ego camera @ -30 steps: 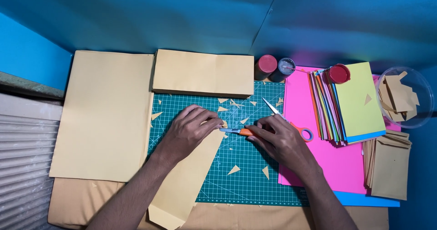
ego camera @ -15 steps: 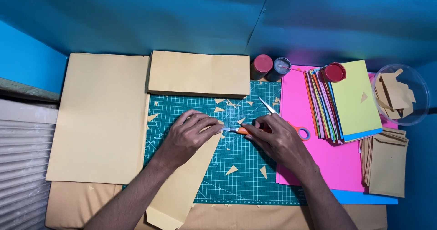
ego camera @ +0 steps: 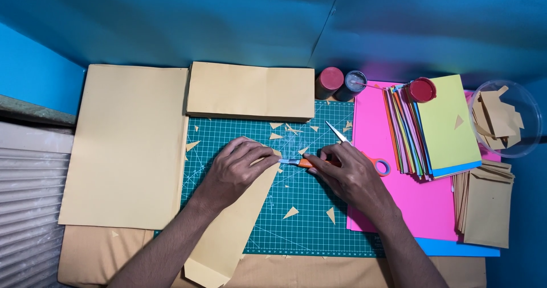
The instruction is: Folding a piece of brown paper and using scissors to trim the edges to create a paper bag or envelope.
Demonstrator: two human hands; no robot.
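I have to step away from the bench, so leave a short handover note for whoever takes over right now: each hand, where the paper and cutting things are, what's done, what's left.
Left hand: flat on the long tan paper piece, pinning it to the green cutting mat.
Right hand: gripping the orange-handled craft knife, blade at the paper's upper corner.
Scissors lie partly under the right hand, on the mat's right edge.
Done: small tan offcuts litter the mat; finished tan envelopes are stacked at right.
Left: the corner cut on this piece is in progress; uncut tan sheets wait at left.
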